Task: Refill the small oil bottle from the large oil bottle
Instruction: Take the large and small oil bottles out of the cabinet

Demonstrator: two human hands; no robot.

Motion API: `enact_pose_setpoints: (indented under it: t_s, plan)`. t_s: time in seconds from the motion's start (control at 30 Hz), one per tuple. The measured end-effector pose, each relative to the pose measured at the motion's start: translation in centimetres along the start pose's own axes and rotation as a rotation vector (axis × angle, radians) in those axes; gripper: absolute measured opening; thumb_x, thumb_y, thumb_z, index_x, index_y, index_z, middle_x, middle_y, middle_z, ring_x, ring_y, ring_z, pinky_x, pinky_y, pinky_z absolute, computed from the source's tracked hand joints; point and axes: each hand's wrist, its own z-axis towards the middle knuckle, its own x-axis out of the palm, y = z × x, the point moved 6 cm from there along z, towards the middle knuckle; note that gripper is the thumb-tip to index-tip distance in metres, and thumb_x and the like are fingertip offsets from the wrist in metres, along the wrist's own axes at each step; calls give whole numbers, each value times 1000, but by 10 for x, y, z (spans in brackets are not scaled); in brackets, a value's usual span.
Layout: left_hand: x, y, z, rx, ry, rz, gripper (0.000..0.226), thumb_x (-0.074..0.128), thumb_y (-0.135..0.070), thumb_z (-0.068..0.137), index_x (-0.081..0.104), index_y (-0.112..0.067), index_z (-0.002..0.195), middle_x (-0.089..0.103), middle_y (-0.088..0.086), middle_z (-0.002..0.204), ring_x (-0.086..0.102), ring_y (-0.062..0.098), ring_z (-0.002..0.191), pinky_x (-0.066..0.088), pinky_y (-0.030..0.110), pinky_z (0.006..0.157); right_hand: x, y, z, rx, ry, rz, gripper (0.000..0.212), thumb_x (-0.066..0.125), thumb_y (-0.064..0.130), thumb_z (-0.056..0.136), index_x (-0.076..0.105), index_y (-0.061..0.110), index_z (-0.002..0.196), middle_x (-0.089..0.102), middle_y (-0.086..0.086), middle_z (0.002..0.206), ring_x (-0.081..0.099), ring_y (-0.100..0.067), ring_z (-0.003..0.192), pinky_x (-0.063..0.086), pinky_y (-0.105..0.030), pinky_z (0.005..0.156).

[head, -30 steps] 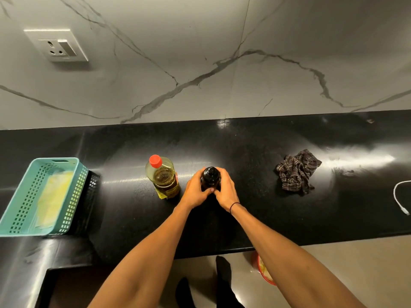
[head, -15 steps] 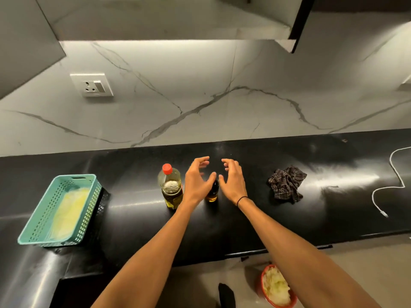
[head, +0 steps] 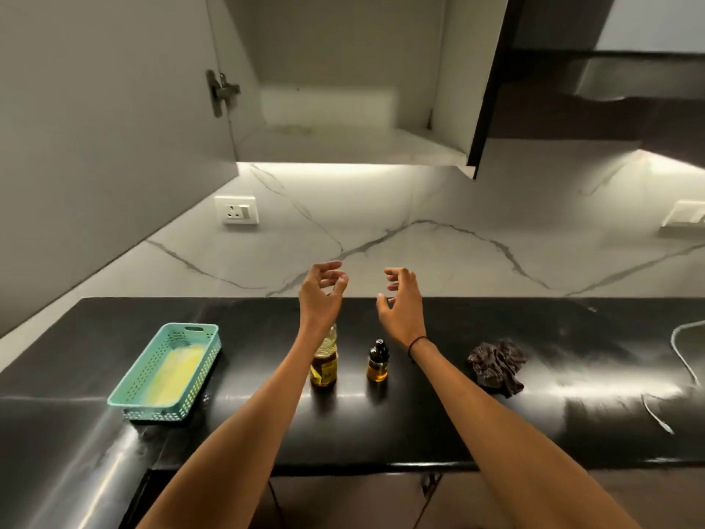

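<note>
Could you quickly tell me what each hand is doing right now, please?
Left hand: open, fingers loosely curled, holding nothing.
Right hand: open, fingers loosely curled, holding nothing.

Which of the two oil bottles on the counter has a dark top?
The small oil bottle, standing to the right of the large oil bottle. It is shorter, with a black top and amber oil low inside; the larger one is clear and partly hidden by the left forearm.

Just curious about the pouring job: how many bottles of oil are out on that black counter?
2. The large oil bottle stands partly behind the left forearm; the small oil bottle, dark-capped, stands just right of it. Neither hand touches them. No others show.
</note>
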Motion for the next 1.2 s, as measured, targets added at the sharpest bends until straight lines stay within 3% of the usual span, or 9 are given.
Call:
enact_pose_setpoints:
  t_s: [0.07,0.2,0.4,0.57,0.67,0.83,0.93,1.1,1.2]
  plan:
    - [-21,-14,-12,-53,-56,-72,24,66,-14,104,65,-10,129,76,7,111,74,25,107,65,37,88,-8,20,-2,-31,-12,28,45,65,2,91,49,16,131,49,-2,129,55,-14,108,60,-34,88]
    - [-56,-45,-42,-156,-178,-332,35,47,-26,114,62,-2,135,74,21,122,73,37,114,64,34,79,-29,59,-11,-79,-7,114,48,64,-3,90,50,18,130,50,-2,131,56,-13,108,58,-26,86]
    - [-109,-79,-94,-325,-321,-789,74,14,-57,113,67,-10,130,75,16,119,69,34,116,56,42,85,-65,131,-37,-162,1,322,43,65,-1,93,53,15,130,55,-4,131,58,-16,109,50,-12,81]
    - [-183,-117,-119,-336,-426,-1023,99,8,-79,100,71,-9,132,74,21,127,69,36,121,58,42,86,-82,219,-60,-298,14,418,38,65,2,94,54,11,129,57,-8,128,59,-18,108,54,-18,82]
    - [-222,-138,-136,-305,-455,-1096,101,11,-81,97,71,-8,131,73,24,130,69,38,120,61,38,81,-85,273,-71,-326,24,507,36,66,3,93,54,11,127,58,-7,126,60,-18,108,59,-27,84]
    - [-251,-148,-158,-251,-323,-1196,101,22,-83,90,63,-8,143,66,20,138,66,36,119,65,36,77,-77,348,-89,-365,108,637,39,69,5,92,54,10,128,60,-9,127,60,-23,111,57,-33,90]
    - [-253,-141,-167,-284,-227,-1153,102,26,-87,87,60,-13,148,63,21,145,61,38,129,65,44,85,-62,381,-98,-359,185,669,41,69,13,95,53,12,133,58,-7,135,58,-24,118,53,-36,99]
    - [-237,-127,-178,-342,-35,-1083,94,23,-85,92,64,-21,146,62,23,146,54,41,137,57,57,97,-36,413,-112,-343,316,705,44,65,25,100,50,16,140,52,-4,145,52,-22,129,47,-38,107]
    - [-210,-124,-180,-335,78,-1090,74,35,-71,94,72,-22,135,69,21,133,67,38,123,58,56,93,-34,415,-116,-329,263,706,40,63,25,101,50,17,138,51,-7,143,53,-24,128,49,-38,106]
